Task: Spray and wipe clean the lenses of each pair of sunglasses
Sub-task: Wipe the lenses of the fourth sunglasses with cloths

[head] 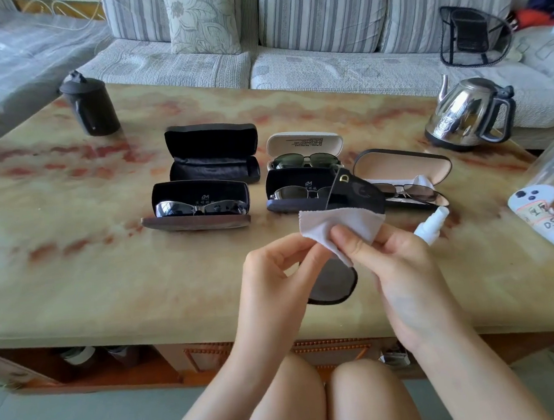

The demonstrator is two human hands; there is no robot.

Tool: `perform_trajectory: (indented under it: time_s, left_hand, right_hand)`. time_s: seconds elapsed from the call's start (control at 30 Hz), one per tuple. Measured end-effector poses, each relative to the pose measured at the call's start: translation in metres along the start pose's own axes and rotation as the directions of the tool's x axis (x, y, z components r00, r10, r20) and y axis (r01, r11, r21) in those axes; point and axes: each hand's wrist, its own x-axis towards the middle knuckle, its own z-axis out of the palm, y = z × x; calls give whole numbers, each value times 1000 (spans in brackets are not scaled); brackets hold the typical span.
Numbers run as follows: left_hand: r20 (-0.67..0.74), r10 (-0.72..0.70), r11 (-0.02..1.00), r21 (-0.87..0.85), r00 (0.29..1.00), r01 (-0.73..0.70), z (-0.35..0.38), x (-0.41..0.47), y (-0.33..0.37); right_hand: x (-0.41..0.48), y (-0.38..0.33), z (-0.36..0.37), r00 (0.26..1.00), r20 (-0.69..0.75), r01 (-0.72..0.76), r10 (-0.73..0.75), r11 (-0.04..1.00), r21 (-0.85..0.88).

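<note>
1. The right grip [394, 266] pinches a pale cleaning cloth [337, 226] between thumb and fingers. The cloth is folded over one lens of a pair of black sunglasses [334, 282].
2. The left grip [274, 270] is closed too, fingertips curled on the cloth's near edge. Whether they also touch the frame beneath is hidden.
3. The sunglasses are held in the air above the near part of the counter [107, 275]. One dark lens shows below the cloth, and a temple with a gold letter rises behind it.
4. Risk: held only by these pinches, the pair could twist free and drop. Hard rubbing might strain a hinge.
5. The spray bottle [432, 224] rests just right of the hands, where an elbow could knock it.
6. Beyond stand five open cases [198, 205]. Four hold sunglasses; the black case [212, 155] is empty.
7. The counter is glossy marbled stone and carries a steel kettle [471, 112] and a black canister [90, 105]. A striped sofa [319, 15] stands behind.
</note>
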Motion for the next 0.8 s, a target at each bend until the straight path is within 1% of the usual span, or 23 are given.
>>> perform_trajectory:
  time_s: [0.07, 0.13, 0.2, 0.3, 0.37, 0.43, 0.5, 0.57, 0.67, 0.77, 0.8]
  left_hand:
    - [-6, 21, 1000, 6, 1000, -21, -2, 0, 0]
    - [-16, 32, 999, 28, 999, -31, -4, 0, 0]
    - [-18, 31, 998, 53, 999, -30, -5, -1, 0]
    - [-21, 36, 995, 97, 999, -34, -7, -1, 1]
    - [-28, 28, 994, 107, 999, -24, -7, -1, 2]
    - [-30, 12, 992, 126, 999, -8, -7, 0, 6]
    - [-14, 10, 988, 151, 1000, -8, -7, 2, 10]
    - [15, 11, 985, 172, 1000, -13, -9, 3, 11]
    - [55, -3, 984, 179, 998, -7, -12, 5, 12]
    - [128, 21, 972, 228, 992, -50, -13, 5, 15]
    - [147, 25, 969, 240, 989, -60, -12, 5, 16]
  right_hand:
    - [3, -3, -2, 999, 20, 27, -26, 996, -88]
    - [7, -5, -6, 996, 90, 39, -24, 985, -168]
    - [10, -8, -13, 990, 138, 9, 23, 973, -231]
    - [14, -15, -24, 977, 191, -48, 100, 965, -258]
    - [16, -20, -29, 974, 196, -52, 111, 957, -286]
    - [19, -21, -37, 981, 178, -17, 79, 946, -325]
    - [19, -22, -41, 978, 190, -19, 92, 935, -354]
    - [20, -25, -44, 982, 173, -20, 79, 947, -319]
    - [22, -33, -46, 991, 129, -12, 38, 980, -198]
    - [23, -38, -38, 988, 154, 37, -12, 986, -161]
    - [24, -39, -35, 991, 133, 36, -15, 987, -157]
